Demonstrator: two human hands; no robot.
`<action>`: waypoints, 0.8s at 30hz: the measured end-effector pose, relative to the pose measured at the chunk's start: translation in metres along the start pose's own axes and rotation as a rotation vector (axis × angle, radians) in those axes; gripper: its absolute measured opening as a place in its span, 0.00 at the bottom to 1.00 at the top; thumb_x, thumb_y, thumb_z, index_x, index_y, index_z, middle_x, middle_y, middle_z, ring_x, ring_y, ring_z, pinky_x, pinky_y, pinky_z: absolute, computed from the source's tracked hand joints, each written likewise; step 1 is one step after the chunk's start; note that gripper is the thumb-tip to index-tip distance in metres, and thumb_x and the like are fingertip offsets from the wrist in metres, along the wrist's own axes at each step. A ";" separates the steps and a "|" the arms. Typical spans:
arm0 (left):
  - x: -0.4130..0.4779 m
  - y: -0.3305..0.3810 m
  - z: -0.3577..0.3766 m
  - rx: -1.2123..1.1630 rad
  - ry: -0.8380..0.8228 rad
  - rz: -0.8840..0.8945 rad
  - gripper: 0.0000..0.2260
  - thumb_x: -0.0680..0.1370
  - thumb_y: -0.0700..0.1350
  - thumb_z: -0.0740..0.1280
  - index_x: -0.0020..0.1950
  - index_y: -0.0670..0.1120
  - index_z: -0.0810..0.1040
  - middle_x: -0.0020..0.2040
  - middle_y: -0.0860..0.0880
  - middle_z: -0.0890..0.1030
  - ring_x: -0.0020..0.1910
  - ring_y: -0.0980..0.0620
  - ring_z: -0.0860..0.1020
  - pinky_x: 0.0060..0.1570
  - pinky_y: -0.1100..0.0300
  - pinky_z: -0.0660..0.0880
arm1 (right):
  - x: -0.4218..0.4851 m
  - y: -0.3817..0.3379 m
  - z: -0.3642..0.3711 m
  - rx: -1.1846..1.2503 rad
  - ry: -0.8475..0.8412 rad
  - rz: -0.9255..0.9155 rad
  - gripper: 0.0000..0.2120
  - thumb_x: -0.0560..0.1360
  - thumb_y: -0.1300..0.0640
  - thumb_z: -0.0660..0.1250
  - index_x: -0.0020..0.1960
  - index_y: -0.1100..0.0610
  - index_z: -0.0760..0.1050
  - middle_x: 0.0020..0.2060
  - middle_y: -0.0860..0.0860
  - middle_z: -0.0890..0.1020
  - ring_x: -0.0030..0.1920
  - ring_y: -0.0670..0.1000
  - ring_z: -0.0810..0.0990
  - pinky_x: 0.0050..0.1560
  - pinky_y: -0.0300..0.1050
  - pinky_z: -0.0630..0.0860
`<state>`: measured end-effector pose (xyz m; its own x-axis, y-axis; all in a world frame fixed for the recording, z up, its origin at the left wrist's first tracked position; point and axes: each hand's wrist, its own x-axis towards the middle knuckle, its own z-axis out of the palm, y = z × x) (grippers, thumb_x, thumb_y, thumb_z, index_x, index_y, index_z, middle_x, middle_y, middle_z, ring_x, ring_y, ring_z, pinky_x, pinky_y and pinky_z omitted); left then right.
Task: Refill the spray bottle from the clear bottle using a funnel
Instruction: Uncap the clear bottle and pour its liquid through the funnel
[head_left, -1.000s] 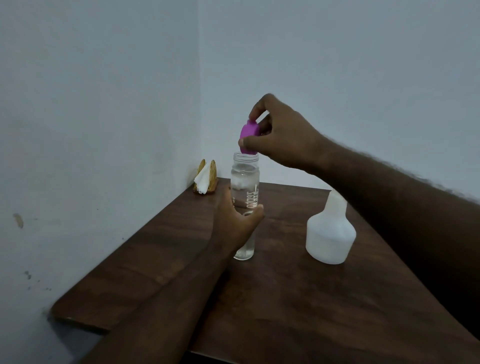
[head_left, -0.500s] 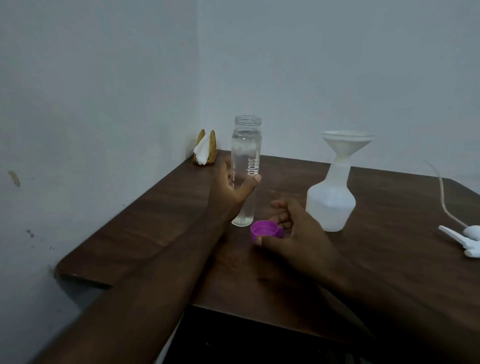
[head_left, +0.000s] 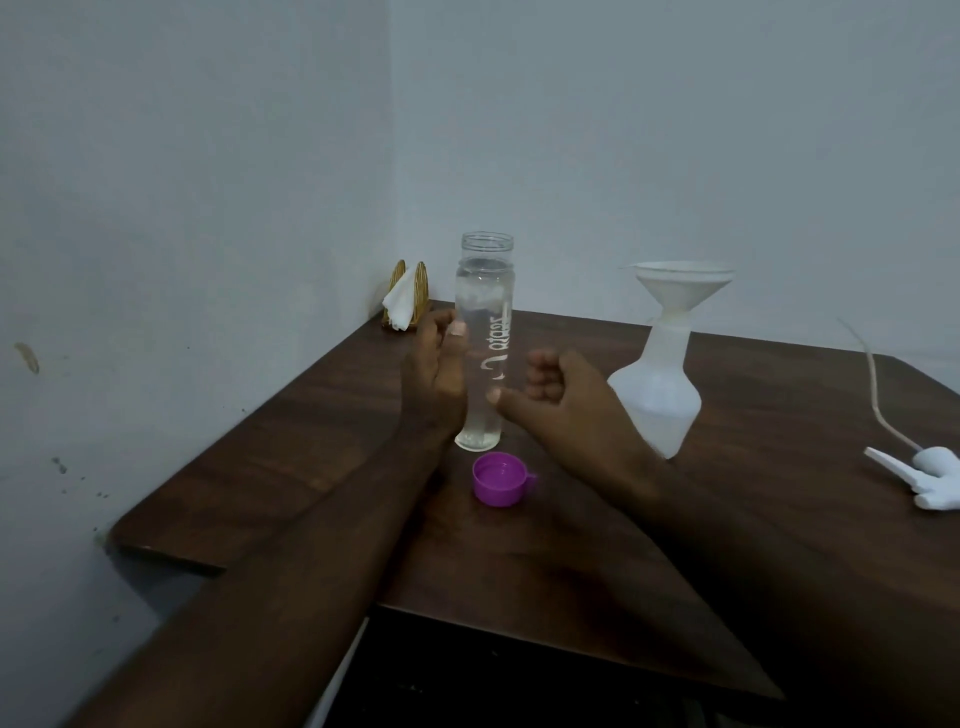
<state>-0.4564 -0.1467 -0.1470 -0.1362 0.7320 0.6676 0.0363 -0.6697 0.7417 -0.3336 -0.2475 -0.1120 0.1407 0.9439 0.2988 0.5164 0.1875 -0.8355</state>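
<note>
The tall clear bottle (head_left: 485, 312) stands uncapped on the dark wooden table (head_left: 311, 415), nearly full of clear liquid. My left hand (head_left: 436, 379) rests against its left side with the fingers loosened, thumb on the glass. My right hand (head_left: 561, 410) hovers just right of the bottle, empty, with curled fingers and its thumb close to the glass. The purple cap (head_left: 501, 478) lies upside down on the table in front of the bottle. To the right stands the white spray bottle body (head_left: 657, 400) with a white funnel (head_left: 678, 291) seated in its neck.
The white spray head (head_left: 935, 480) with its thin tube (head_left: 878, 389) lies at the right edge. A wooden napkin holder (head_left: 408, 301) with a tissue sits in the back corner. Walls close the table off at the left and behind.
My right hand lifted the purple cap off the bottle, set it down on the table and let go, then moved up beside the bottle. My left hand's grip on the bottle has loosened.
</note>
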 end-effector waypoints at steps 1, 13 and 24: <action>0.000 0.000 -0.001 -0.005 0.021 0.022 0.15 0.78 0.57 0.56 0.52 0.49 0.75 0.45 0.41 0.82 0.45 0.42 0.81 0.46 0.39 0.76 | 0.008 -0.006 0.002 0.038 -0.001 -0.015 0.33 0.69 0.46 0.76 0.69 0.55 0.69 0.58 0.47 0.78 0.57 0.46 0.78 0.59 0.44 0.78; 0.002 0.003 -0.007 0.065 0.057 0.189 0.06 0.78 0.38 0.59 0.50 0.42 0.75 0.41 0.51 0.79 0.39 0.55 0.78 0.38 0.56 0.75 | 0.051 -0.022 0.042 0.155 0.151 -0.105 0.17 0.74 0.49 0.72 0.55 0.53 0.68 0.49 0.50 0.79 0.47 0.47 0.80 0.45 0.40 0.77; 0.012 0.031 0.019 -0.027 0.078 0.067 0.07 0.76 0.45 0.63 0.51 0.44 0.76 0.43 0.43 0.80 0.40 0.49 0.78 0.40 0.53 0.76 | 0.022 -0.044 -0.044 0.107 0.283 -0.211 0.19 0.70 0.42 0.73 0.56 0.51 0.75 0.43 0.46 0.84 0.44 0.45 0.84 0.45 0.53 0.83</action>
<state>-0.4378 -0.1565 -0.1146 -0.2114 0.6740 0.7078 0.0213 -0.7208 0.6928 -0.3159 -0.2468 -0.0487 0.2764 0.7713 0.5733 0.4698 0.4120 -0.7807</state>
